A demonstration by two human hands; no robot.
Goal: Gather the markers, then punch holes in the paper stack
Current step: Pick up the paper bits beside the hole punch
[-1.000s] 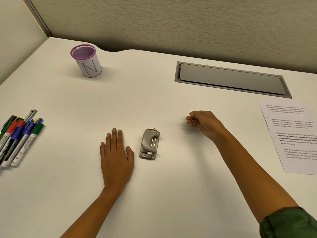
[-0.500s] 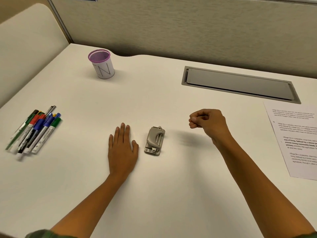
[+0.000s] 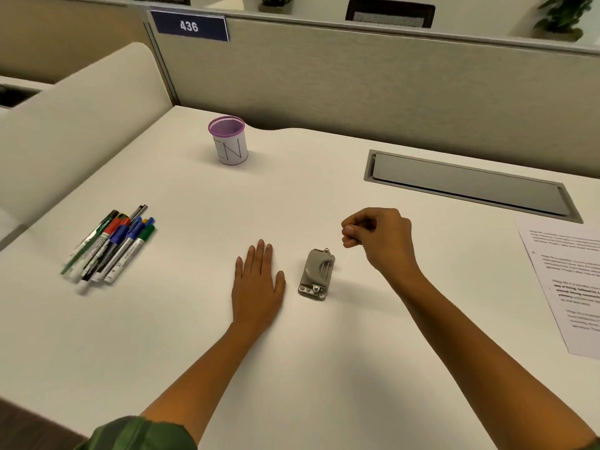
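Note:
Several markers (image 3: 110, 243) with red, blue, green and black caps lie in a loose bundle at the left of the white desk (image 3: 194, 336). A purple mesh cup (image 3: 228, 140) with a white paper label stands at the back. A small grey hole punch (image 3: 316, 274) lies in the middle. My left hand (image 3: 258, 287) rests flat on the desk just left of the punch, fingers straight. My right hand (image 3: 380, 237) hovers above and right of the punch, fingers curled into a loose fist holding nothing. The printed paper stack (image 3: 571, 280) lies at the right edge.
A grey cable-tray lid (image 3: 467, 186) is set into the desk at the back right. A beige partition (image 3: 357, 79) with a blue "436" sign (image 3: 189, 26) runs behind the desk. A cream side panel (image 3: 74, 125) rises on the left.
The camera has tilted up and back, showing more of the partition. My right hand has lifted slightly off the desk, still curled. My left hand stays flat.

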